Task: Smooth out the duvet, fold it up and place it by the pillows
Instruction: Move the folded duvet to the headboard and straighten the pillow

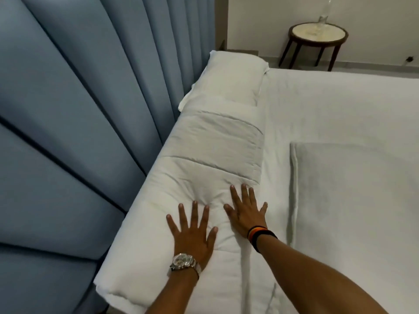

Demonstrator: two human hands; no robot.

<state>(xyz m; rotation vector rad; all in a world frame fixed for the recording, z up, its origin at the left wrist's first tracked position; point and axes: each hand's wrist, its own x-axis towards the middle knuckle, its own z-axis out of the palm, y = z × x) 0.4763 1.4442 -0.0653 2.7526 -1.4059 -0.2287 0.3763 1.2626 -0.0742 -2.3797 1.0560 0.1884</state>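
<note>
A white folded duvet [213, 146] lies along the head of the bed, against the blue headboard. Beyond it sits a white pillow [233, 78]. A nearer white pillow [136, 252] lies under my hands at the bed's near corner. My left hand [192, 232], with a silver watch, presses flat on that pillow, fingers spread. My right hand [246, 211], with dark wristbands, lies flat with spread fingers where the pillow meets the duvet's near edge. Neither hand holds anything.
The padded blue headboard [79, 132] fills the left side. The white sheet [340, 105] covers the mattress to the right, with a folded white cloth [353, 189] lying on it. A round side table [318, 35] with a glass object stands beyond the bed.
</note>
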